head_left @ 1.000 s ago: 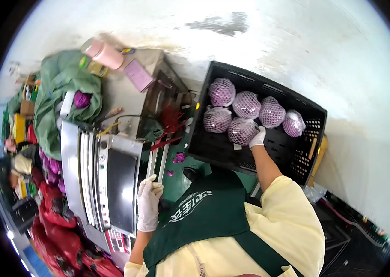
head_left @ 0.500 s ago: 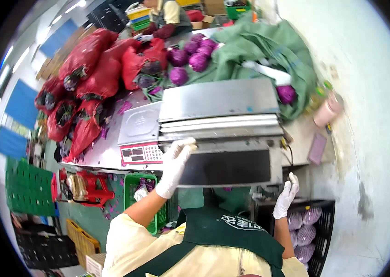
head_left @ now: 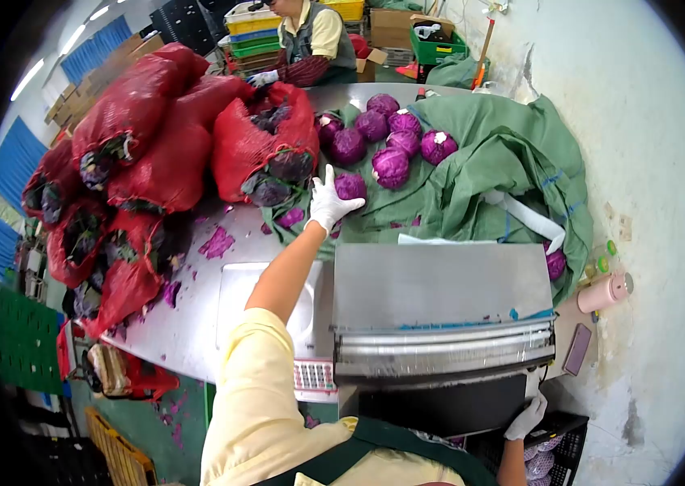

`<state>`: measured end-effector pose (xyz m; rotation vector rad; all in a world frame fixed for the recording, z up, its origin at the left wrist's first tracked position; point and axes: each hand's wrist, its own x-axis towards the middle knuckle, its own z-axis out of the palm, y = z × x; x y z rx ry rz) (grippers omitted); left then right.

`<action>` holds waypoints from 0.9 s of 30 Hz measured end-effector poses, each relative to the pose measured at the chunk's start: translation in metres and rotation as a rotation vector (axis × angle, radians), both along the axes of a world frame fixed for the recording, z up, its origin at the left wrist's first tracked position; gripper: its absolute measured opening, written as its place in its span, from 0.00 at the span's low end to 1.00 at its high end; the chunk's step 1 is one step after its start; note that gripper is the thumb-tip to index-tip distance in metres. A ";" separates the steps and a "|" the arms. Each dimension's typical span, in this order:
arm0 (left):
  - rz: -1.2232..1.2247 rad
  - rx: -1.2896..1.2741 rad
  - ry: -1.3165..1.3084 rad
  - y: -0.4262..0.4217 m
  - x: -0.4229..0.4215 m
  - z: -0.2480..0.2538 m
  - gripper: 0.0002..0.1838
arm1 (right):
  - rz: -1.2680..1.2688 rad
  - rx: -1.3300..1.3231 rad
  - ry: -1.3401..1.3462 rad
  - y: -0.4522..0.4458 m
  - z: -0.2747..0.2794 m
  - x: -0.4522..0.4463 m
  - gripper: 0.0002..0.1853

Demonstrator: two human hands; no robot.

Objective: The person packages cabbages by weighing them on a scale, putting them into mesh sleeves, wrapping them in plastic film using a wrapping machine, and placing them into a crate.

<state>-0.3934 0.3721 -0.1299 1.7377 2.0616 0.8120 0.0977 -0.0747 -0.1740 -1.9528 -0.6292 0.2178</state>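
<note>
Head view: left hand (head_left: pixel 332 202) at one cabbage (head_left: pixel 350 186), eight cabbages (head_left: pixel 391 168) beyond.

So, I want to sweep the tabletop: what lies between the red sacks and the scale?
Purple leaf scraps lie scattered on the metal tabletop between the red sacks and the scale; the head camera's view shows them.

Left hand (head_left: pixel 331 204) partly hides one purple cabbage (head_left: pixel 350 186). Left arm (head_left: pixel 287 275) covers part of scale (head_left: pixel 307 312); black crate (head_left: pixel 574 444) cut off by bottom edge.
</note>
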 end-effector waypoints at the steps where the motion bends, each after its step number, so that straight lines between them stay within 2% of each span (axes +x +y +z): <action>1: 0.023 -0.094 0.028 0.021 0.008 -0.004 0.72 | 0.036 0.050 -0.115 -0.003 -0.029 0.018 0.12; 2: 0.006 -0.189 0.042 0.036 0.015 -0.005 0.73 | 0.019 0.003 -0.062 -0.003 -0.029 0.016 0.12; 3: 0.040 -0.142 0.141 0.047 0.020 -0.017 0.70 | 0.007 -0.046 -0.009 -0.001 -0.023 0.013 0.12; 5: 0.068 -0.146 0.066 0.065 0.015 -0.030 0.63 | -0.004 -0.133 0.156 0.001 -0.018 0.014 0.12; 6: 0.135 -0.027 -0.039 0.073 0.004 -0.047 0.54 | 0.003 -0.133 0.052 0.001 -0.023 0.013 0.12; 7: 0.175 0.020 -0.159 0.084 -0.009 -0.062 0.52 | 0.011 -0.134 -0.051 0.001 -0.028 0.014 0.13; 10: 0.179 0.144 -0.900 0.090 -0.039 -0.085 0.46 | 0.010 -0.144 0.008 -0.004 -0.039 0.019 0.13; 13: 0.114 -0.021 -1.228 -0.004 -0.052 -0.008 0.40 | 0.011 -0.186 0.017 -0.006 -0.028 0.018 0.14; 15: 0.197 0.018 -1.270 -0.071 -0.067 0.023 0.38 | 0.028 -0.150 -0.007 -0.006 -0.025 0.014 0.15; 18: 0.351 -0.037 -1.311 -0.171 -0.096 0.036 0.40 | 0.068 -0.192 0.015 -0.021 -0.032 0.027 0.15; 21: 0.414 -0.094 -1.229 -0.261 -0.102 0.057 0.31 | 0.075 -0.218 0.011 -0.030 -0.021 0.023 0.15; 23: 0.449 -0.035 -1.213 -0.299 -0.097 0.050 0.27 | 0.107 -0.238 0.029 -0.034 -0.009 0.019 0.16; 24: 0.550 -0.018 -1.115 -0.313 -0.091 0.059 0.27 | 0.120 -0.249 0.007 -0.036 -0.006 0.019 0.16; 25: 0.397 -0.082 -1.083 -0.325 -0.093 0.065 0.35 | 0.124 -0.261 -0.016 -0.040 -0.003 0.019 0.17; 27: 0.590 -0.023 -0.880 -0.336 -0.084 0.064 0.50 | 0.160 -0.281 -0.006 -0.047 -0.001 0.021 0.17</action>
